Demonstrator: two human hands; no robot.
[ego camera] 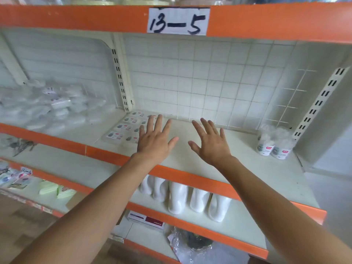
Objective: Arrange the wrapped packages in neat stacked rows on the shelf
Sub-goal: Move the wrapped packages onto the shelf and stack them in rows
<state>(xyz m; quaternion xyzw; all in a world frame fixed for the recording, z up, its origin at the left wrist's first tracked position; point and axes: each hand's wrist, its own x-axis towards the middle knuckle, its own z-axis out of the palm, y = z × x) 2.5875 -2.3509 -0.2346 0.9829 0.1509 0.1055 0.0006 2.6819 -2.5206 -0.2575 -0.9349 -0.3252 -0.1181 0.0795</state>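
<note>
On the shelf [247,168], wrapped packages [124,128] beside, perhaps under, the left hand [154,143].

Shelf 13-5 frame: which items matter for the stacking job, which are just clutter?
Job: flat rows of wrapped packages; loose heap of packages (likely supply); shelf; left hand, right hand, both open.
Lying about: two tubs; white bottles below; red-and-white box; green packs.
</note>
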